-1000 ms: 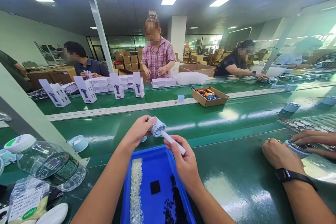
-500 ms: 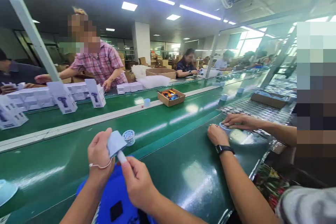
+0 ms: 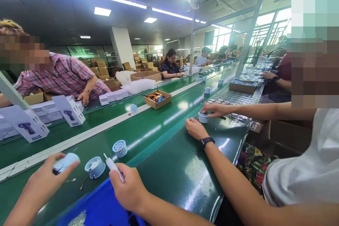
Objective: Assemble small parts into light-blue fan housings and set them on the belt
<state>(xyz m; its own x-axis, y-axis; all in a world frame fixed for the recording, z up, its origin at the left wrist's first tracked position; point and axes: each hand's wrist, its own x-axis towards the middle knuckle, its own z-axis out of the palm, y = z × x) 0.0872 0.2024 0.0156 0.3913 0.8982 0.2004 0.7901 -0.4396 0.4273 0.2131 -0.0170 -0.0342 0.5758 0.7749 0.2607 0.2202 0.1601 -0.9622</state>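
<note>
My left hand [image 3: 43,182] grips a light blue round plastic housing [image 3: 68,160] between thumb and fingers, above the green belt at the lower left. My right hand [image 3: 129,187] is closed around a slim white-handled tool [image 3: 114,167], its thin tip pointing up and left; it looks like a small screwdriver. The tip is apart from the held housing. Between my hands, a light blue ring-shaped housing [image 3: 94,167] rests on the belt, with a thin wire beside it. Another such housing [image 3: 120,149] sits just behind the tool.
Below my hands lies a blue bin [image 3: 84,201]. A cardboard box of tools [image 3: 158,100] stands across the belt, near a small blue cup-shaped part [image 3: 134,108]. At right, a co-worker's hands [image 3: 197,127] handle another housing [image 3: 203,117]. White printed boxes [image 3: 69,111] line the far side.
The tool has come away from the housing in my left hand. That hand has shifted left and lower with the housing. The view has turned right, and another housing now shows between my hands.
</note>
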